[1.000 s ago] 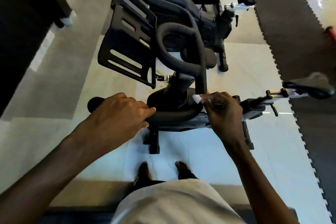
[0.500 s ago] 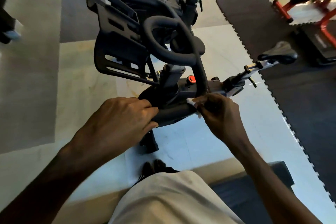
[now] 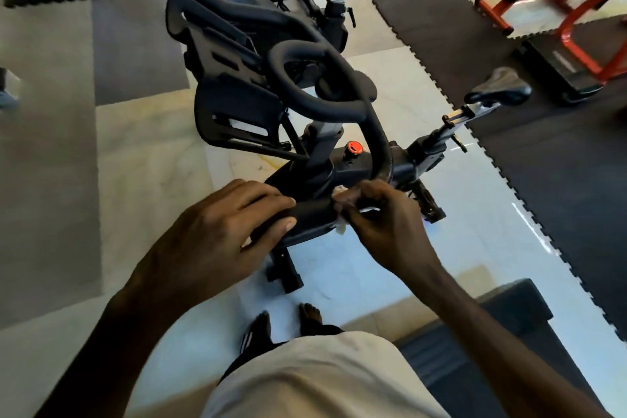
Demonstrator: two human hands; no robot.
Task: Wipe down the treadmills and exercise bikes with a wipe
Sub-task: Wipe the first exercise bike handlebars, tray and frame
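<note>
Looking straight down at a black exercise bike [image 3: 342,173] standing on a pale tiled floor [image 3: 135,163]. The left hand [image 3: 217,231] is wrapped round the near end of the handlebar [image 3: 314,214], fingers curled over the top and the thumb tucked along the front, so that's a proper grip. The right hand [image 3: 383,224] is just beside it on the same bar, fingers bunched and pinching a small white wipe [image 3: 340,229] against the bar. Only little bits of the wipe poke out above and below the fingers; the rest is hidden inside the hand. The two hands are close but not touching, with a short stretch of bare bar between them. Past the hands the handlebar loops up and away, and a red knob [image 3: 354,147] sits on the frame just behind it. A slotted black holder plate [image 3: 237,105] is mounted off to the left of the loop. The saddle [image 3: 498,90] sticks out to the right, over the edge of a dark interlocking mat [image 3: 441,27]. A second black bike [image 3: 258,3] stands right behind the first one, further from the camera. An orange-framed machine [image 3: 576,10] is up in the far right corner, well apart from the bikes. At the bottom you can see the person's feet [image 3: 308,314] on the floor, close to the bike's base.
</note>
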